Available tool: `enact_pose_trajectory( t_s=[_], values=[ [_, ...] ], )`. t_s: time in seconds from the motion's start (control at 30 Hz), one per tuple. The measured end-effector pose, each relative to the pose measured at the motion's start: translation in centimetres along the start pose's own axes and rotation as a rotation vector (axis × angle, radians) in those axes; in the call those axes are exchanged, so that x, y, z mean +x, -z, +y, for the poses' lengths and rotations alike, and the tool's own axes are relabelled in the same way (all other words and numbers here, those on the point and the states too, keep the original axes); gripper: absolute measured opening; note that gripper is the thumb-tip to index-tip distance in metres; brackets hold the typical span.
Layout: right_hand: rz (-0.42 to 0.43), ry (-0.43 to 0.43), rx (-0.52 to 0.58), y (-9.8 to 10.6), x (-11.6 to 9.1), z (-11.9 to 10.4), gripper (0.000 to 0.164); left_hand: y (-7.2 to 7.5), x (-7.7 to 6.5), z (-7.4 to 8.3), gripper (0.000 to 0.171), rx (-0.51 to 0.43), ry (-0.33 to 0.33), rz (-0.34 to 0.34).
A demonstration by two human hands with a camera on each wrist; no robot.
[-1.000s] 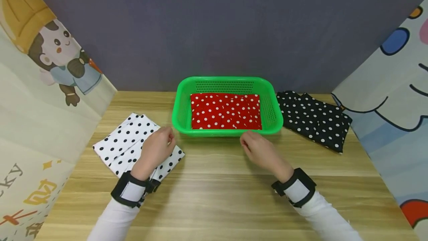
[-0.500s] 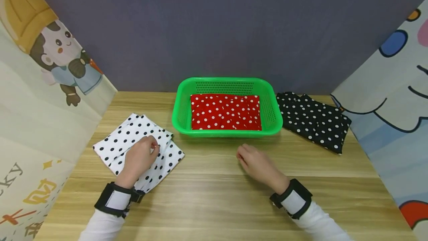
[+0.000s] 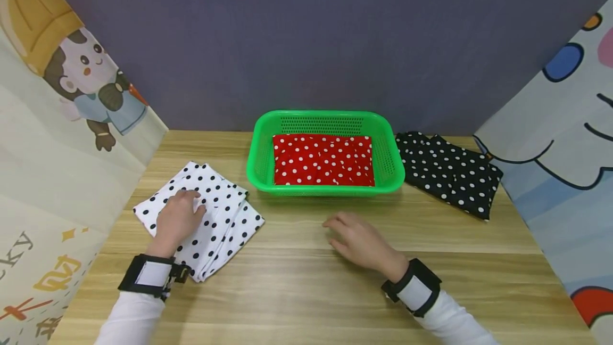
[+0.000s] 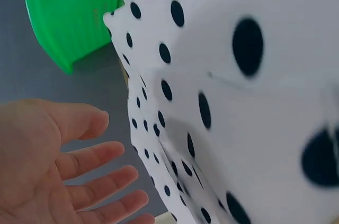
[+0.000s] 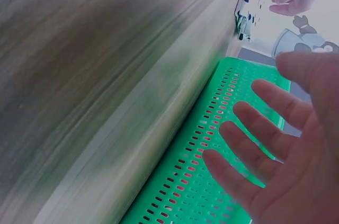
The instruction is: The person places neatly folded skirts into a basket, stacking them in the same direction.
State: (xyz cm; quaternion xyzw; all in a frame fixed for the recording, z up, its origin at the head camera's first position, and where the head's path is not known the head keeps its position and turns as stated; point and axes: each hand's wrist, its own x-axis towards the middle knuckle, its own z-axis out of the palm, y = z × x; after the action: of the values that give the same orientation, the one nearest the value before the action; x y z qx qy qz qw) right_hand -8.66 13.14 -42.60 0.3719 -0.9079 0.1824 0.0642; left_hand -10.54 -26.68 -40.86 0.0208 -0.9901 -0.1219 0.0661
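My left hand (image 3: 178,220) hovers over a folded white cloth with black dots (image 3: 217,228) at the left of the table. In the left wrist view its fingers (image 4: 100,187) are loosely extended, apart from the cloth, and hold nothing. My right hand (image 3: 356,241) is above the bare wood in front of the green basket (image 3: 325,190), its fingers spread and holding nothing, as the right wrist view shows. Inside the basket lies a folded red cloth with white dots (image 3: 323,159).
A folded black cloth with white dots (image 3: 450,172) lies right of the basket, against its side. Behind the wooden table (image 3: 297,292) rises a dark grey panel (image 3: 316,41). Printed cartoon panels flank both sides.
My left hand has moved left and toward me across the white cloth, and its fingers have loosened. My right hand has drawn back from the basket's front and spread its fingers.
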Motion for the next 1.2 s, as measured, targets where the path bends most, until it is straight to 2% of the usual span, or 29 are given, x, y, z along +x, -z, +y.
enact_pose_trajectory(
  t_s=[0.23,0.53,0.7,0.8,0.9,1.07,1.2],
  values=[
    [-0.015,0.058,-0.033,-0.6,-0.2,-0.5,0.041,0.3,0.8,-1.8,0.04,0.021,0.019,-0.111],
    [-0.091,0.033,-0.014,-1.0,-0.3,-1.2,0.041,-0.1,1.9,-4.0,0.051,0.05,0.011,-0.285],
    [-0.106,0.022,-0.002,-1.0,-0.4,-1.5,0.041,-0.7,1.9,-4.9,0.054,0.015,0.009,-0.354],
    [-0.111,0.018,0.003,-1.0,-0.5,-1.5,0.04,-0.9,1.7,-5.2,0.054,-0.002,0.006,-0.364],
    [-0.113,0.021,0.007,-1.1,-0.6,-1.5,0.041,-0.9,1.3,-5.3,0.053,0.001,-0.03,-0.351],
    [-0.11,0.03,0.01,-1.4,-0.6,-1.6,0.041,-0.6,0.7,-4.6,0.049,0.026,-0.097,-0.324],
    [-0.103,0.038,0.014,-1.7,-0.5,-1.7,0.042,-0.4,-0.1,-4.0,0.047,0.05,-0.114,-0.32]
  ],
)
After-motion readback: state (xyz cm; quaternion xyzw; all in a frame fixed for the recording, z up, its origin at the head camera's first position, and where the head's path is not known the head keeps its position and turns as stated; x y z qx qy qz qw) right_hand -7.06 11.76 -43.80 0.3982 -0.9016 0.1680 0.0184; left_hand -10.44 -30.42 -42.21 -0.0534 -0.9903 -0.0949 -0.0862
